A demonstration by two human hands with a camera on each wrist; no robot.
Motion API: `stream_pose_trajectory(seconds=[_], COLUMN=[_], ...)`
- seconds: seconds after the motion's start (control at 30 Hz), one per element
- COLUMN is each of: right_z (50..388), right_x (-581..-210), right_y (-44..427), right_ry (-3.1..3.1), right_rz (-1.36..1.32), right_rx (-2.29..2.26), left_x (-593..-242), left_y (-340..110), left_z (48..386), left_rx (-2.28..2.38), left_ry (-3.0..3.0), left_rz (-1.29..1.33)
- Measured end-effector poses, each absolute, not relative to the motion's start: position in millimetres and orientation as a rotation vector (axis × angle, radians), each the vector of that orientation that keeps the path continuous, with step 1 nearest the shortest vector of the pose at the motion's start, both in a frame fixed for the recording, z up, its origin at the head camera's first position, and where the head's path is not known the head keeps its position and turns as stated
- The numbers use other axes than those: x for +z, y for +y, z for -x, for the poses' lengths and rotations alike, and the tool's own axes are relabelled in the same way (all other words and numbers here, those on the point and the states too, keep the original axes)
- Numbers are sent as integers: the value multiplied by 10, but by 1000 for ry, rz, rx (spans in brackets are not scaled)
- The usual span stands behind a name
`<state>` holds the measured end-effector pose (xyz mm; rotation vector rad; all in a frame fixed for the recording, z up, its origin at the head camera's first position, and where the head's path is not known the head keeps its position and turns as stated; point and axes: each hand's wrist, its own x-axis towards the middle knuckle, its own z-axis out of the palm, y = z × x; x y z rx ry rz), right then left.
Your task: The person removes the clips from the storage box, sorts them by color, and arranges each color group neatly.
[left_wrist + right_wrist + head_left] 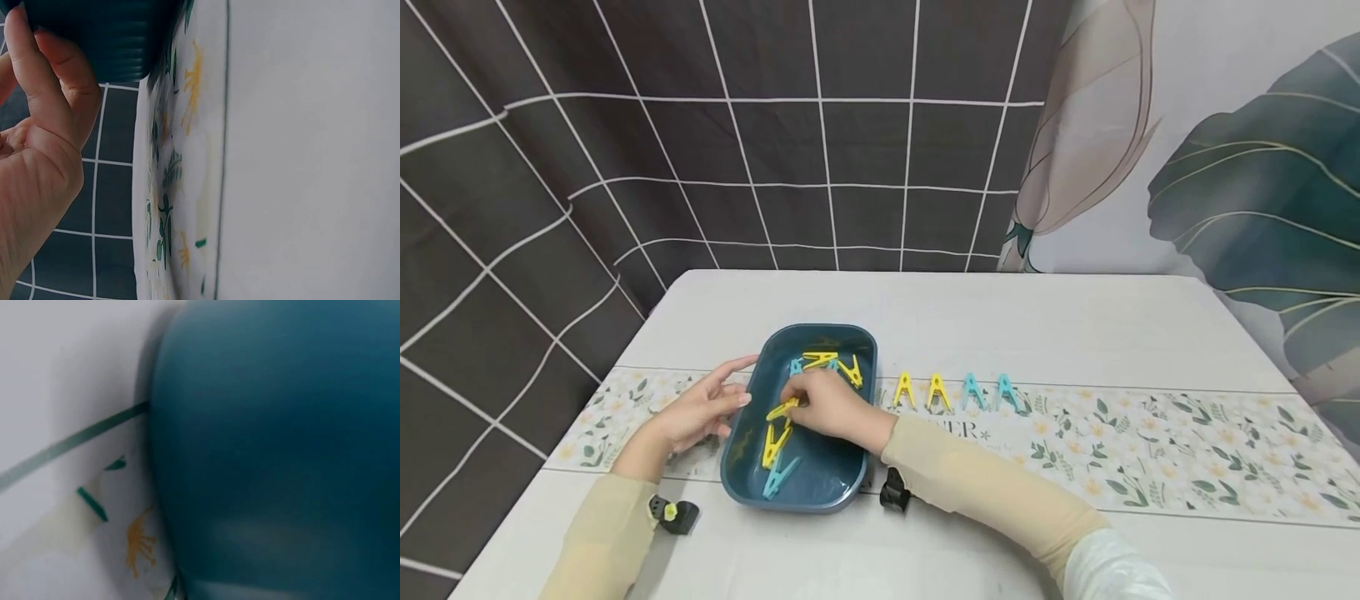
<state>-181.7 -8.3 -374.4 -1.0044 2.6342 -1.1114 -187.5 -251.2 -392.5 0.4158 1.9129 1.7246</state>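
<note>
A dark blue tub [823,492] on the table holds several yellow and light blue clips. My right hand [831,404] reaches inside it, pinching a yellow clip [781,409] between thumb and fingers. Just below that clip lie another yellow clip [772,446] and a light blue clip [779,477]. At the tub's left side is my left hand [700,408], its fingers extended and touching the rim; in the left wrist view the fingers of this hand [47,125] meet the tub's wall [119,44]. The right wrist view shows only the tub's outer wall [281,450] and tablecloth.
Right of the tub, two yellow clips [903,389] and two light blue clips [973,390] stand in a row on the floral band of the tablecloth [1150,442]. Behind the table hang a dark grid curtain [872,142] and a leaf-patterned cloth [1262,192].
</note>
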Motion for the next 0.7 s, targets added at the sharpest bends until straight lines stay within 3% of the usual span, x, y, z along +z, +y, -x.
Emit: stream_pose_trajectory(seconds=[0.7], right_z=[1754], right_x=[-3606], right_y=[89], right_ry=[2545], right_rz=[894], right_rx=[-1521], left_x=[-3909], left_y=[-2496], left_z=[1878], left_rx=[1704], left_ry=[1937], left_rz=[-432])
